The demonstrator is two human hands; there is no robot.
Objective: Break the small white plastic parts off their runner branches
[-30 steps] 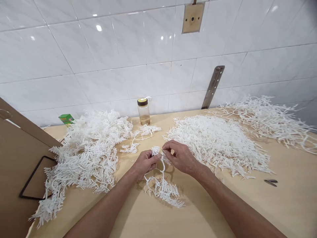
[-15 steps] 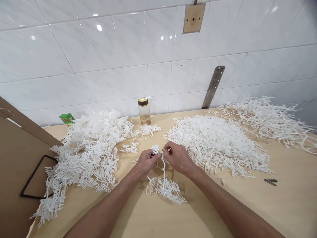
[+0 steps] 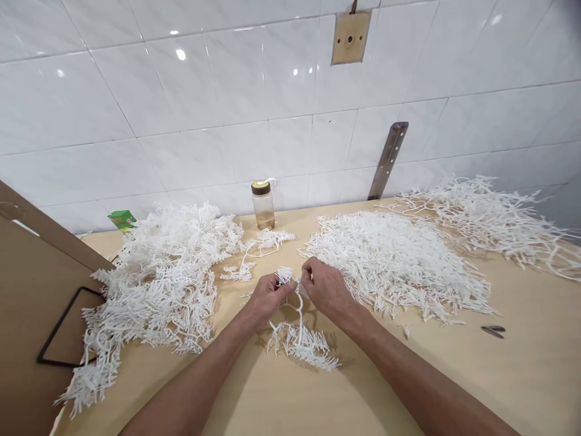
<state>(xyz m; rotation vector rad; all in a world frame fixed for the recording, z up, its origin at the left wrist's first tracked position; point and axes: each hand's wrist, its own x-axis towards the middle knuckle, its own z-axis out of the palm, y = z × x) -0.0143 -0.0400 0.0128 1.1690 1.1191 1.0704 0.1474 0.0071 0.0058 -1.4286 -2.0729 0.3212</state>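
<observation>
A white branching sprig (image 3: 299,345) with feathery, needle-like tips hangs from my left hand (image 3: 269,297), its lower tufts close above the table. Thumb and fingers of that hand are pinched on its upper part, where a small tuft pokes out. My right hand (image 3: 325,287) is just to the right, fingers curled together beside the sprig's top; whatever lies between its fingertips is too small to make out. Behind the hands, a second white sprig (image 3: 265,243) lies on the table.
A large heap of white sprigs (image 3: 167,278) lies left, beside a cardboard box (image 3: 40,315). To the right are a pile of loose white pieces (image 3: 390,260) and bare white branches (image 3: 490,218). A bottle (image 3: 263,209) stands by the wall; small thread snips (image 3: 493,331) lie at right.
My right hand's fingertips have shifted slightly right, away from my left hand. The left hand keeps its pinch on the sprig. The whole view has moved slightly.
</observation>
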